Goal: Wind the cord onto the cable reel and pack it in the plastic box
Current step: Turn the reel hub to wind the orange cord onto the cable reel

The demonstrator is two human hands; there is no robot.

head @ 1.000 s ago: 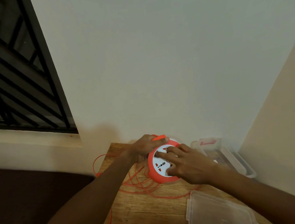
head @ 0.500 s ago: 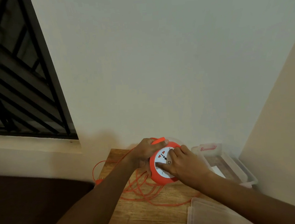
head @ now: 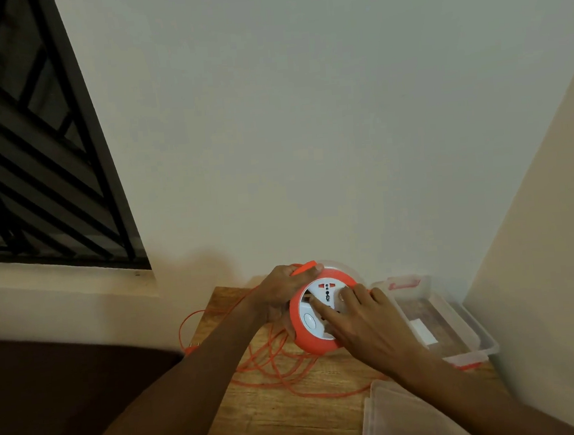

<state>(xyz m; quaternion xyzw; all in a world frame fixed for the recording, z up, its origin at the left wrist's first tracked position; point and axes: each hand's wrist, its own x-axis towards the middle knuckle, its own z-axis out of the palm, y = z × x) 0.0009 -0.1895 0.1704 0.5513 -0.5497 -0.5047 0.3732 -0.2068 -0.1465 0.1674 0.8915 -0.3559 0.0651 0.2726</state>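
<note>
cable reel (head: 315,313) between both hands; cord (head: 276,362) loose beneath

- The left hand (head: 279,295) is wrapped around the left edge of the cable reel (head: 324,312), thumb laid along the reel's top rim and fingers curled behind it.
- The right hand (head: 362,324) lies palm-down over the reel's white face, fingers spread, index finger stretched toward the middle.
- Both forearms are bare and reach in toward the reel from below, left forearm from its lower left, right forearm from its lower right.
</note>
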